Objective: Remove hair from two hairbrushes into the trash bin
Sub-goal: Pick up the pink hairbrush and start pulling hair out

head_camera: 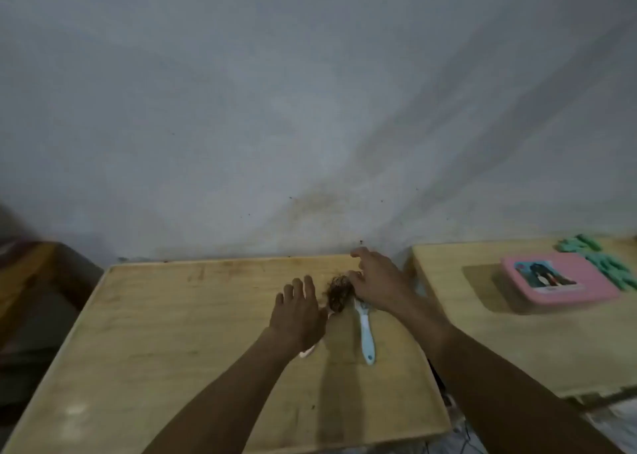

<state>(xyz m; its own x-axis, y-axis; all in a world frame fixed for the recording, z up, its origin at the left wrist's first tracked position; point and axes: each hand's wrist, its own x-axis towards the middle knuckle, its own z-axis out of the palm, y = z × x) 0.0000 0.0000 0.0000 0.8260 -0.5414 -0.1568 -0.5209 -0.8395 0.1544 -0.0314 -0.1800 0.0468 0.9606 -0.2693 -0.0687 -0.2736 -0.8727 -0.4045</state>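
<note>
Two hairbrushes lie side by side on a wooden table [172, 333]. A pink-handled brush [307, 352] is mostly hidden under my left hand [298, 315]; its head carries a clump of brown hair [339, 293]. A blue and white brush [365, 333] lies to its right, its head covered by my right hand [379, 281]. My left hand hovers over the pink brush with fingers spread. My right hand's fingers are apart, resting next to the hair clump. No trash bin is in view.
A second wooden table [482, 333] stands to the right across a narrow gap, holding a pink box [558, 277] and green clips [606, 260]. A grey wall [310, 108] rises right behind both tables. Dark furniture [34, 298] sits at the left.
</note>
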